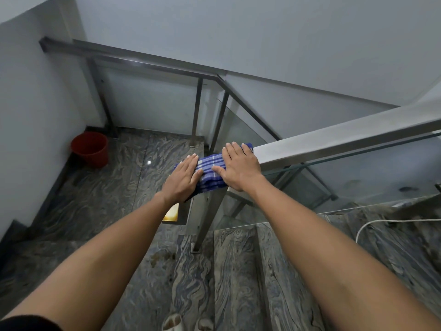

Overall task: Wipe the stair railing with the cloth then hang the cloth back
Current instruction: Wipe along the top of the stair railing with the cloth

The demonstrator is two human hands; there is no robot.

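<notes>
A blue cloth with white checks [211,169] lies folded over the near end of the steel stair railing [334,137], right above its corner post. My left hand [181,180] presses flat on the cloth's left part, fingers together and stretched out. My right hand [238,166] lies flat on the cloth's right part, its fingertips reaching the far edge of the cloth. Both palms hide much of the cloth. The bare railing runs up to the right from under my right hand.
A red bucket [90,149] stands in the landing's far left corner by the wall. A second steel railing [143,60] with glass panels fences the landing. Marble steps [238,271] lie below me, and a white cord [372,223] trails across the step at right.
</notes>
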